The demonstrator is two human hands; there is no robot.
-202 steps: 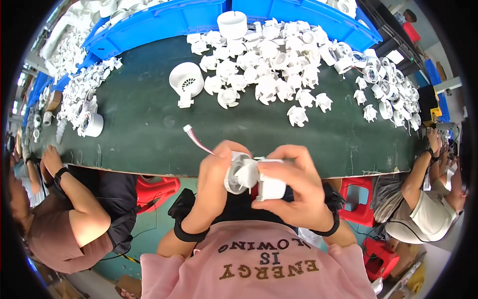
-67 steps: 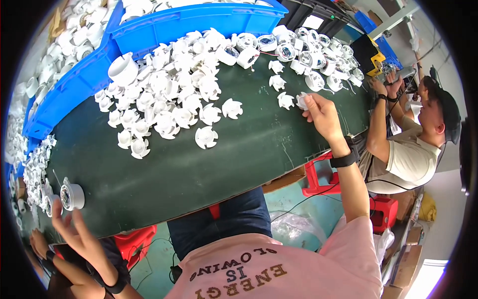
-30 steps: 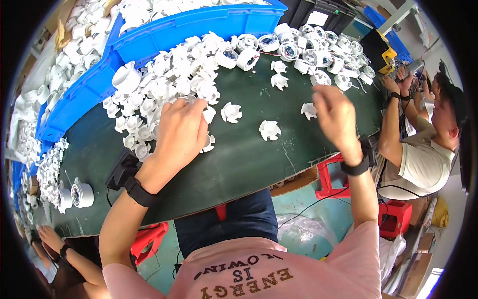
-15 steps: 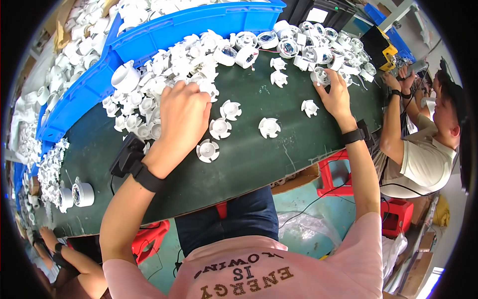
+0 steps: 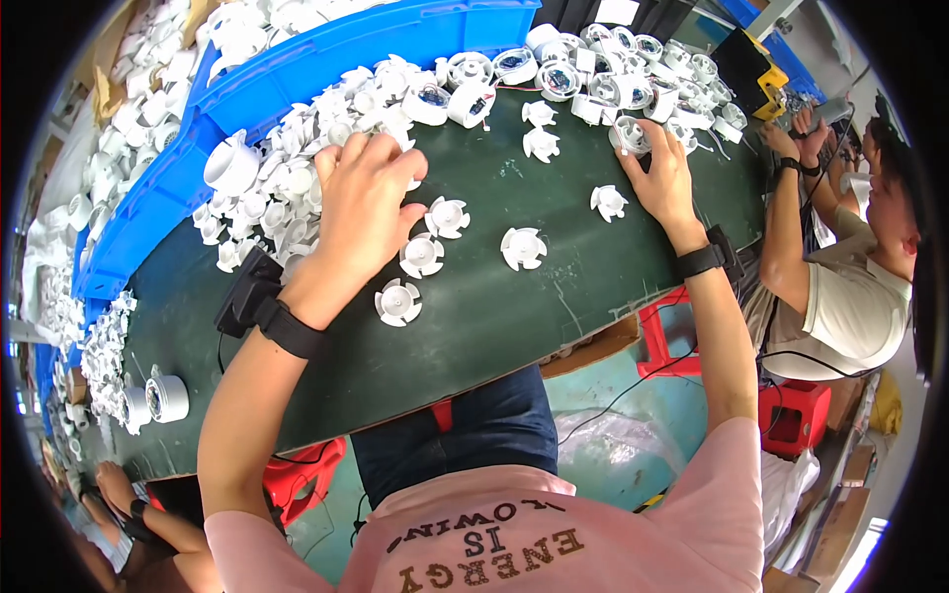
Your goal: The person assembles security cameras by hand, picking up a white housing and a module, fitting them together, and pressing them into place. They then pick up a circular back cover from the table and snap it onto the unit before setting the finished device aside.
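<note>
My left hand reaches over the near side of a heap of white fan impellers. Its thumb stands apart from the bent fingers, and what lies beneath them is partly hidden. Beside it on the green table rest several loose impellers, the closest being one finned impeller just right of the thumb. At the right, my right hand has thumb and forefinger around a round white motor housing, at the edge of a cluster of similar white housings. Both wrists wear black straps.
A long blue bin filled with white parts runs behind the heap. Two round white units stand at the table's left end. A co-worker sits at the right with hands over the table. A red stool stands on the floor.
The left thumb has moved away from the fingers, so that hand is more spread. My right hand keeps its place at the housing. The whole view has shifted slightly.
</note>
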